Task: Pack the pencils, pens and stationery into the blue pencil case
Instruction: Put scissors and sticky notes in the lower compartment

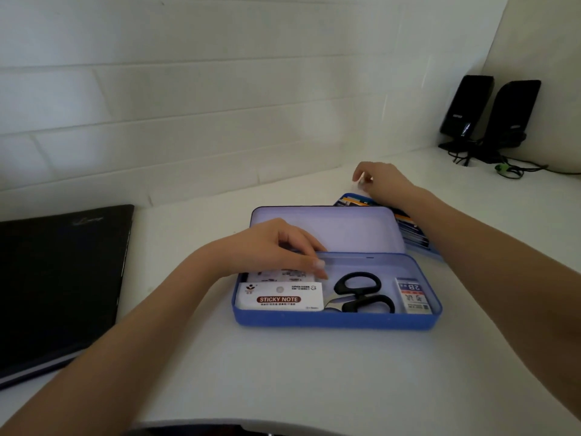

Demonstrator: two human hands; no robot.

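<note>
The blue pencil case (336,320) lies open on the white desk, lid (345,229) tilted back. Inside it, from left to right, are a white sticky note pack (279,298), black-handled scissors (361,294) and a small 2B lead box (412,295). A second white packet (283,273) lies behind the sticky notes, and my left hand (276,247) presses its fingertips on it. My right hand (380,179) reaches past the case to the far side, fingers closed on a small pale item (361,183) that I cannot identify. A blue box of pens or pencils (408,229) lies behind the lid.
A closed black laptop (59,278) lies at the left. Two black speakers (490,114) with cables stand at the back right corner. A white tiled wall (188,105) runs along the back of the desk (283,372).
</note>
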